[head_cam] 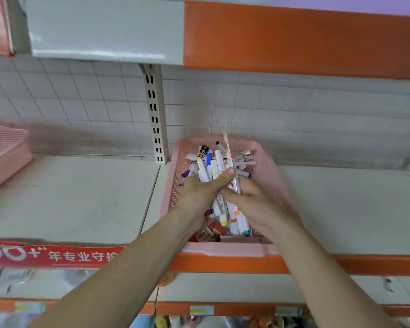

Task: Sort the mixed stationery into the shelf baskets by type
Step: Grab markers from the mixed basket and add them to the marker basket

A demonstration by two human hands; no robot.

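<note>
Head view: at the far left, a blurred side basket (7,157), pink too, was seen on the white shelf (81,197). A red banner (52,255) with white writing was stuck along the shelf's front edge. Further right, a slotted post (155,114) was fixed to the tiled wall.

Just past the post, the pink basket (223,249) was set on the shelf. Above it, the left hand (199,192) was wrapped round a bunch of markers (214,170), with its thumb laid across the front of them. The same bunch was gripped from the other side by the right hand (253,202), so both hands were closed tight on it. The markers' top ends were stuck out past the fingers, and the bottom ends were seen between the two wrists. A thin pink pen (229,152) was held upright with the bunch, higher than the rest.

More loose markers (244,159) were left at the back of the basket, and small boxes (217,229) were left near its front.
</note>
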